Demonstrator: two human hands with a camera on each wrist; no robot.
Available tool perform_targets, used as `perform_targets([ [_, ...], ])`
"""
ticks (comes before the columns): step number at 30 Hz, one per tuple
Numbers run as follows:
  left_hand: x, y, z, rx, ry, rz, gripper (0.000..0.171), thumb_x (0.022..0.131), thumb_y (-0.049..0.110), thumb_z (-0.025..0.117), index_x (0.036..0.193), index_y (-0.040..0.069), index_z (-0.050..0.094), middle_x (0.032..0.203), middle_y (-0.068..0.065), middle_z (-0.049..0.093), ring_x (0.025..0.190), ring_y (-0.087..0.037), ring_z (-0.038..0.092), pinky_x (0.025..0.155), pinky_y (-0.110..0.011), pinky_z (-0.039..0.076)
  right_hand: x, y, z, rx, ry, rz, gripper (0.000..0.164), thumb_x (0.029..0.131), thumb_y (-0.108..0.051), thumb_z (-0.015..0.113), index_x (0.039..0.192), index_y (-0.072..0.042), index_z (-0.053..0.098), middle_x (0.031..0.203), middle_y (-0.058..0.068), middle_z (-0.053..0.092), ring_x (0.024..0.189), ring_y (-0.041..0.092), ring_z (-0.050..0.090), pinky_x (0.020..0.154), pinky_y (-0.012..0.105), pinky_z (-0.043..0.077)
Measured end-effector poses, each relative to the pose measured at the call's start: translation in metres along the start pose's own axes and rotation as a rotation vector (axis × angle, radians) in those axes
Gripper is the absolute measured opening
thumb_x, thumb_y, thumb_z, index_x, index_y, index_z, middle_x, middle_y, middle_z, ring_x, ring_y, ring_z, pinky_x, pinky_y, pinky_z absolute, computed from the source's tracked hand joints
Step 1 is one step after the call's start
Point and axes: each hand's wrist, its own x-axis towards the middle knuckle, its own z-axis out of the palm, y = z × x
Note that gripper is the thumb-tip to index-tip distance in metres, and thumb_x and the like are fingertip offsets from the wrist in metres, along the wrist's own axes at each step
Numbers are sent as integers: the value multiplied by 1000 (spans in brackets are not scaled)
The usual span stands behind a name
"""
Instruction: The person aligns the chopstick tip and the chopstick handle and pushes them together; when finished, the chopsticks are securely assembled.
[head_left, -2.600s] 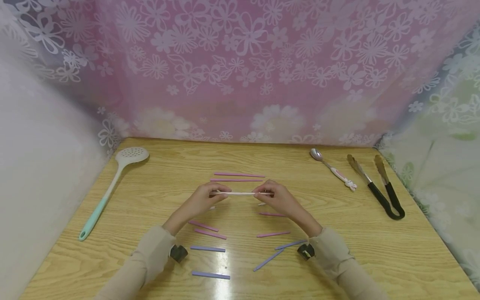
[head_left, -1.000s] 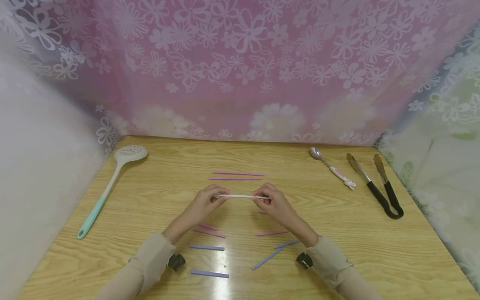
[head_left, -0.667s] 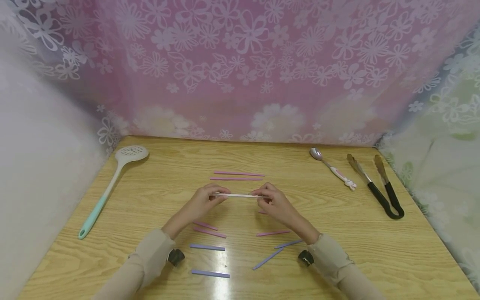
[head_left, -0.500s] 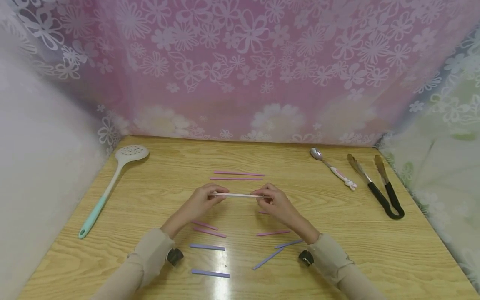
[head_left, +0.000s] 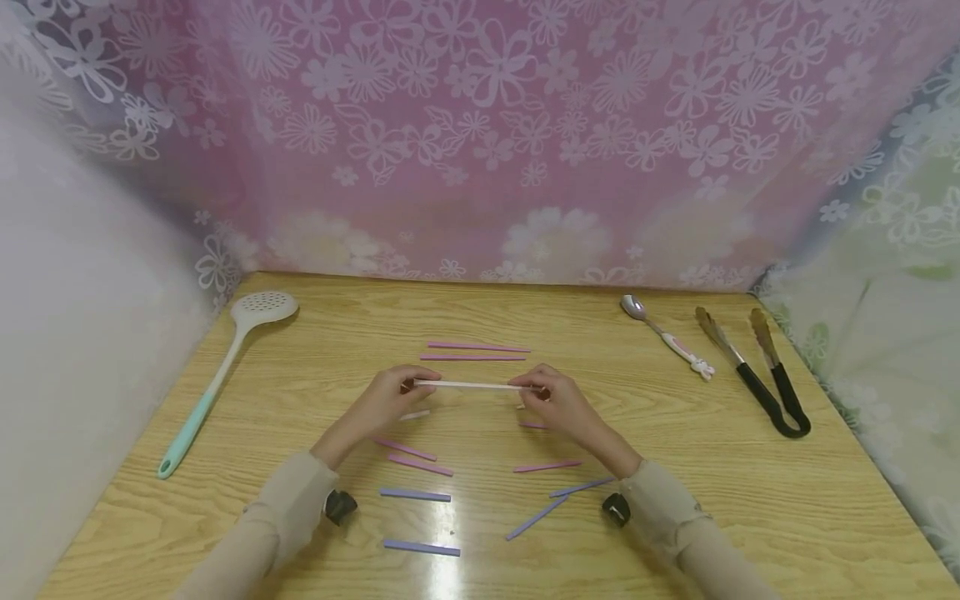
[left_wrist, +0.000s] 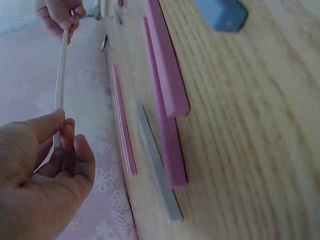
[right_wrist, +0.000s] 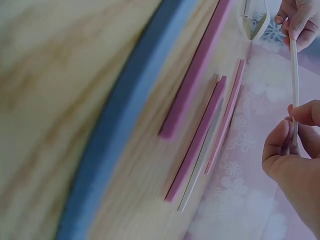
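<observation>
A white chopstick (head_left: 472,385) is held level above the table. My left hand (head_left: 384,403) pinches its thicker end between thumb and fingers, as the left wrist view also shows. At the other end, my right hand (head_left: 564,410) pinches it the same way. Beneath the hands a second white chopstick (left_wrist: 159,172) lies on the wood, partly hidden by them in the head view. Two pink chopsticks (head_left: 472,358) lie side by side just beyond the hands.
Nearer the body lie more pink chopsticks (head_left: 420,465) and blue chopsticks (head_left: 416,496), their middles not visible. A skimmer (head_left: 225,358) is at the left. A spoon (head_left: 660,331) and black-handled tongs (head_left: 757,396) lie at the right of the table (head_left: 337,333).
My left hand has shifted left and a little up, baring more of the held chopstick between the hands. My right hand has moved slightly right. The things on the table have not moved.
</observation>
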Motion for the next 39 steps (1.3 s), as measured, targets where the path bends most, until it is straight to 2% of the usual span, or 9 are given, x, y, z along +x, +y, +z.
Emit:
perform_targets([
  [4,4,-4,-3,8,0,-19,23,92,10,59,113,2,64,111,-13,66,93,-22,61,83,-36,52,7,3,-1,-27,-28,14,16,88,1,61,101,2,68,90,10,62,77,15,57,70,23,52],
  [8,10,-10,-5,34,-5,-40,21,92,10,60,110,3,67,111,-13,65,94,-23,60,84,-37,51,13,8,0,-47,-64,65,15,89,-3,62,102,2,68,95,11,63,83,19,60,74,28,53],
  [15,19,-18,-6,52,-59,-107,19,91,11,61,108,6,68,116,-10,64,100,-24,56,90,-41,47,22,20,2,-71,-138,122,16,90,-8,62,102,0,68,99,11,64,87,20,59,78,32,51],
  [20,27,-23,-5,72,-89,-137,20,91,12,61,109,6,67,117,-11,63,101,-23,54,90,-40,46,32,27,4,-60,-154,172,15,90,-9,63,100,-1,69,98,11,64,86,19,56,76,31,50],
  [30,35,-28,-5,78,-129,-164,21,93,11,59,111,3,67,113,-13,63,90,-19,50,80,-33,44,42,40,12,-74,-190,265,14,90,-10,63,99,-2,69,98,9,62,88,19,55,77,31,49],
  [35,39,-31,-4,92,-141,-159,21,93,11,59,109,1,67,105,-11,65,83,-17,47,73,-27,41,45,41,14,-73,-187,254,11,89,-9,64,94,-1,69,88,7,61,79,15,51,69,24,45],
  [39,42,-35,-2,103,-135,-159,19,92,10,60,106,0,68,97,-9,64,78,-16,45,69,-25,39,46,40,13,-85,-175,245,10,88,-9,64,92,-1,69,83,6,60,75,14,47,66,23,41],
])
